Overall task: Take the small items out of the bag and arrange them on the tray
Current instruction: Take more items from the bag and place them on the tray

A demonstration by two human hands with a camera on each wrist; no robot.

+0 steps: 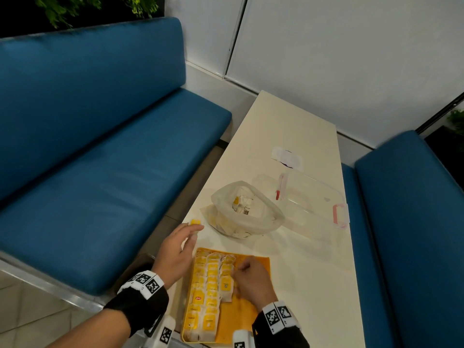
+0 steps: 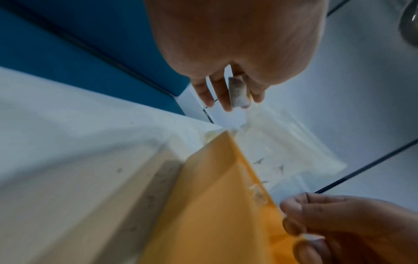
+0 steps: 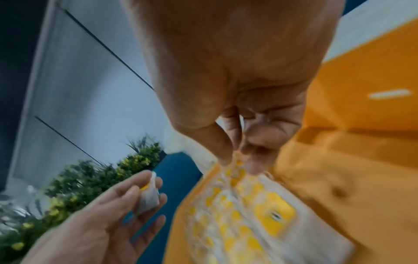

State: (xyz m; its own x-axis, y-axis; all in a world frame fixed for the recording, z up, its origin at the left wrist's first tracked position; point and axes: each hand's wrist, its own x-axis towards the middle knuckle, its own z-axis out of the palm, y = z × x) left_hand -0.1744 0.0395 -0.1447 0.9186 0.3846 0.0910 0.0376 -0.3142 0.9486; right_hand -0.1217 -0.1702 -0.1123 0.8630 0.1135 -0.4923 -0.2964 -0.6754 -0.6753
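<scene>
An orange tray [image 1: 253, 312] lies at the table's near edge, its left half filled with rows of yellow-tagged tea bags [image 1: 211, 285]. My left hand [image 1: 193, 232] hovers just beyond the tray's far left corner and holds a tea bag [image 1: 196, 222] between its fingers; the left wrist view shows that tea bag [image 2: 238, 94] edge-on. My right hand [image 1: 237, 272] is over the tray's middle, thumb and forefinger pinching a tea bag [image 3: 237, 162] by its top. A translucent plastic bag [image 1: 247, 209] with more tea bags stands open behind the tray.
A clear plastic box [image 1: 313, 197] with pink latches sits right of the bag, and a white sheet [image 1: 287, 156] lies farther back. Blue benches [image 1: 100, 172] flank the narrow cream table [image 1: 288, 121]. The tray's right half is bare orange.
</scene>
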